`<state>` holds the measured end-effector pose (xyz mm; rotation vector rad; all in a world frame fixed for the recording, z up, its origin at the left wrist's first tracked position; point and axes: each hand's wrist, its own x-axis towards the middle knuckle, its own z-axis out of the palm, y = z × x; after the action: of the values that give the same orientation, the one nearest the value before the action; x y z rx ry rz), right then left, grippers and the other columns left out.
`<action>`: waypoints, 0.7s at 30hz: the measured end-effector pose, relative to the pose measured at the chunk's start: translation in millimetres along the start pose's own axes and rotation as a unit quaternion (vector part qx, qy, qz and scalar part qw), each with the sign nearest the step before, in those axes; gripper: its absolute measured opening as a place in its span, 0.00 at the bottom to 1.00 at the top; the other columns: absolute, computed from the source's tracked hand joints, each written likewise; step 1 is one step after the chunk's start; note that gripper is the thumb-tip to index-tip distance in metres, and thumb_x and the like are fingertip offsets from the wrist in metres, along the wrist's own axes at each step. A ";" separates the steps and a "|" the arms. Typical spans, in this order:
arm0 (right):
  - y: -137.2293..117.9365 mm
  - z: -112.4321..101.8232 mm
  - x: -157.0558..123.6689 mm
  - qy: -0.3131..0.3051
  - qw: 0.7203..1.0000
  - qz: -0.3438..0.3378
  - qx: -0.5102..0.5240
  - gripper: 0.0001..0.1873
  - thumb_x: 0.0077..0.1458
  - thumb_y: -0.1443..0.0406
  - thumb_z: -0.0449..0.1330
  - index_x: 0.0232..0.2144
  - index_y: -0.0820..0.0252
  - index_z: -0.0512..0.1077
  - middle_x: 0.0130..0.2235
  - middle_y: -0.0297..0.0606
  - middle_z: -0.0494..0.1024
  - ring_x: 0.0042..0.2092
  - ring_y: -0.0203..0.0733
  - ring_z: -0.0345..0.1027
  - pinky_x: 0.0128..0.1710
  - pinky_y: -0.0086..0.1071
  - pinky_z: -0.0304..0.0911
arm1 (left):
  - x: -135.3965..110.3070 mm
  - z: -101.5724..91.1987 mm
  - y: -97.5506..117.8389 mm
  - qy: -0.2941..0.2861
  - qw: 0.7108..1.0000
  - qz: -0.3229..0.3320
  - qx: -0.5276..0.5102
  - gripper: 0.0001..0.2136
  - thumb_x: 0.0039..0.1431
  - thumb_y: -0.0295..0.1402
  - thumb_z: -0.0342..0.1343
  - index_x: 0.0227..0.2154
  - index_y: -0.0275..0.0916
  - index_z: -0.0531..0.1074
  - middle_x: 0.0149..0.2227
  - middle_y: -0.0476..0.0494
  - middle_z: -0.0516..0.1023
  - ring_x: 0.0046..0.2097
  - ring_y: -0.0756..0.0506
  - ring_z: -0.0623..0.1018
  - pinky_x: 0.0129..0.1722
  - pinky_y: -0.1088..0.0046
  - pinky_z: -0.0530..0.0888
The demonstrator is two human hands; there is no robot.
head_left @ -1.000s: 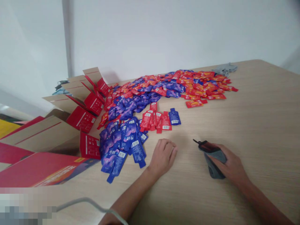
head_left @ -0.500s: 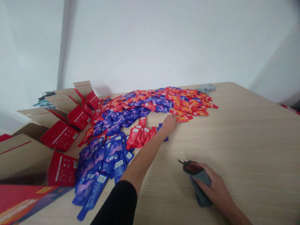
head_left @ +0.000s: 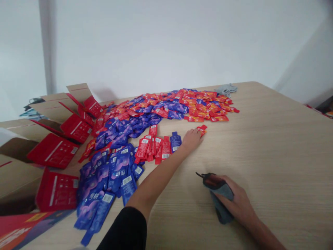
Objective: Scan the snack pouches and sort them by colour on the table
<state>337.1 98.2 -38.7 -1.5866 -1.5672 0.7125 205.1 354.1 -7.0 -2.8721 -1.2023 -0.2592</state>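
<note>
My left hand [head_left: 192,139] reaches out over the middle of the table, fingers curled down on a red-and-orange sachet [head_left: 202,129] whose far end pokes out past the fingertips. A blue sachet [head_left: 175,140] lies just left of that hand, beside a small group of red sachets [head_left: 152,147] with barcodes upward. At the lower right, my right hand [head_left: 239,199] is wrapped round a grey fabric pouch [head_left: 220,205]. The pouch's dark mouth faces up with a black cord sticking out; what it contains is hard to make out.
A long heap of blue, red and orange sachets [head_left: 166,107] stretches along the table's back. Larger blue sachets [head_left: 104,184] pile up at the left. Open red cardboard boxes [head_left: 56,151] line the left edge. A grey cloth [head_left: 227,89] lies at the back of the wooden table [head_left: 270,146].
My left hand has drawn the red-and-orange sachet away from the heap, toward me. My right hand stays on the pouch. The view has shifted slightly.
</note>
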 end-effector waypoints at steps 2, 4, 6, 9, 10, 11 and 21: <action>4.9 -6.1 -1.7 0.040 0.999 0.008 0.013 0.22 0.55 0.51 0.66 0.49 0.52 0.79 0.48 0.41 0.85 0.49 0.54 0.81 0.50 0.46 0.76 | -31.0 -6.6 14.2 -0.015 1.000 0.005 -0.001 0.14 0.74 0.38 0.52 0.52 0.35 0.74 0.54 0.34 0.77 0.56 0.38 0.75 0.57 0.61 0.73; 10.2 -12.1 -3.5 0.102 0.994 0.026 0.017 0.23 0.54 0.50 0.67 0.49 0.53 0.78 0.48 0.42 0.85 0.48 0.55 0.81 0.51 0.47 0.76 | -72.3 -14.8 30.1 -0.030 1.000 0.002 -0.006 0.13 0.74 0.38 0.53 0.51 0.35 0.75 0.52 0.35 0.78 0.54 0.39 0.76 0.55 0.62 0.74; 13.9 -17.3 -4.9 0.166 0.984 0.055 0.017 0.25 0.54 0.48 0.68 0.50 0.52 0.78 0.47 0.42 0.85 0.46 0.55 0.81 0.50 0.51 0.77 | -121.4 -24.4 47.0 -0.043 0.999 -0.011 -0.014 0.13 0.73 0.38 0.54 0.51 0.37 0.75 0.52 0.36 0.77 0.52 0.39 0.77 0.52 0.63 0.76; 14.6 -22.3 -5.7 0.233 0.968 0.090 0.027 0.27 0.53 0.46 0.68 0.51 0.50 0.78 0.44 0.42 0.85 0.43 0.56 0.81 0.45 0.53 0.78 | -201.1 -39.0 72.2 -0.057 0.997 -0.037 -0.042 0.17 0.70 0.43 0.59 0.55 0.39 0.73 0.50 0.37 0.77 0.50 0.38 0.78 0.49 0.61 0.79; 13.7 -23.1 -5.7 0.245 0.964 0.097 0.028 0.27 0.53 0.46 0.68 0.51 0.49 0.78 0.43 0.42 0.85 0.43 0.56 0.81 0.44 0.53 0.79 | -227.0 -43.3 80.2 -0.059 0.995 -0.050 -0.056 0.21 0.67 0.44 0.62 0.58 0.40 0.71 0.51 0.36 0.76 0.50 0.37 0.78 0.48 0.60 0.79; 12.4 -23.6 -5.6 0.252 0.962 0.100 0.028 0.27 0.52 0.45 0.68 0.51 0.49 0.78 0.43 0.42 0.85 0.42 0.56 0.81 0.44 0.53 0.79 | -251.8 -47.2 87.7 -0.065 0.994 -0.063 -0.066 0.25 0.65 0.45 0.64 0.61 0.40 0.69 0.52 0.36 0.76 0.50 0.36 0.78 0.47 0.59 0.80; -0.5 -11.9 -6.6 0.221 0.975 0.024 -0.002 0.24 0.53 0.51 0.70 0.50 0.49 0.79 0.47 0.40 0.85 0.48 0.53 0.81 0.53 0.52 0.75 | -397.9 -58.1 133.9 -0.053 0.990 -0.068 -0.116 0.33 0.66 0.43 0.64 0.69 0.38 0.60 0.66 0.31 0.68 0.61 0.33 0.74 0.59 0.54 0.76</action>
<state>346.1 89.9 -32.7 -1.6540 -1.2067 0.3449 17.0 -25.6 -6.6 -3.0363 -1.4837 -0.2690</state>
